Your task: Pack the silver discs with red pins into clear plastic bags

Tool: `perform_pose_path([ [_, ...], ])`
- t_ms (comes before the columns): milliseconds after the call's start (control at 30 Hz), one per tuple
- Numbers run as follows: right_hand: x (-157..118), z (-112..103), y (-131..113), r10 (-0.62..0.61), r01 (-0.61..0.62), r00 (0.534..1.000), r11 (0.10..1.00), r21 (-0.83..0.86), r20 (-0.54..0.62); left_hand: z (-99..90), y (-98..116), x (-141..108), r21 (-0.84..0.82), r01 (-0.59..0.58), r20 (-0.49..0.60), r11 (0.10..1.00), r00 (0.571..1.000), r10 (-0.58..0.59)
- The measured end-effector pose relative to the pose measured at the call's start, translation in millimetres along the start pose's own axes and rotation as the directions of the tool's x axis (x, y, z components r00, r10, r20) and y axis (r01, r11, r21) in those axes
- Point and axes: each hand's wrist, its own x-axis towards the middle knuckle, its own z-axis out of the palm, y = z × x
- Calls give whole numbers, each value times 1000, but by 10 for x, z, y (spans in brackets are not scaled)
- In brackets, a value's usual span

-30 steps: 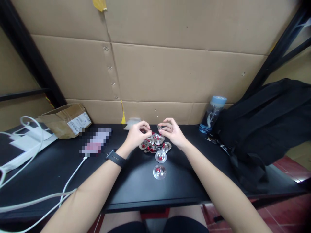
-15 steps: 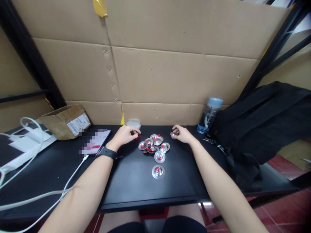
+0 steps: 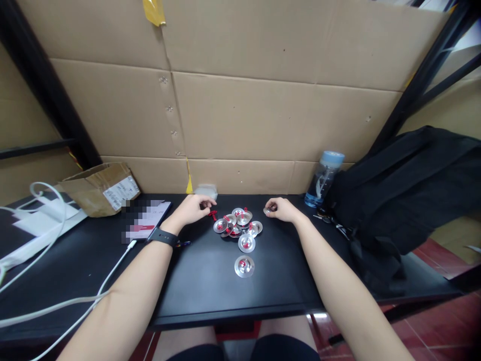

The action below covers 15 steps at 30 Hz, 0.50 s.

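Note:
Several small silver discs (image 3: 221,225) with red loops lie heaped on the black table (image 3: 210,286). Two more, one silver disc (image 3: 247,243) and a nearer disc (image 3: 244,266), lie in front of the heap. Left of the heap, my left hand (image 3: 196,206) hovers with curled fingers apart, just above a red cord (image 3: 213,214) on the table. My right hand (image 3: 280,208), right of the heap, pinches a silver disc (image 3: 267,211) at its fingertips.
A phone (image 3: 148,220) with a white cable and an open cardboard box (image 3: 101,193) are at the left. A clear container (image 3: 206,191) stands by the cardboard wall. At the right are a water bottle (image 3: 323,180), keys (image 3: 323,218) and a black backpack (image 3: 406,185).
My left hand has lifted slightly off the red cord, which now shows more fully on the table. My right hand has shifted a little, still with the disc.

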Motion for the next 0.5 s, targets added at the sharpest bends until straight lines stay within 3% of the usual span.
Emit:
perform_pose_path([
  [133, 2, -3, 12, 0, 0, 1000, 1000, -11, 6, 39, -43, 26, 49, -164, 116, 985, 981, 157],
  [400, 5, 11, 28, -13, 13, 1000, 1000, -15, 20, 150, -107, 64, 95, -191, 191, 977, 967, 170],
  [500, 1, 3, 21, -16, 16, 999, 1000, -16, 29, 106, -73, 54, 116, -135, 113, 984, 986, 122],
])
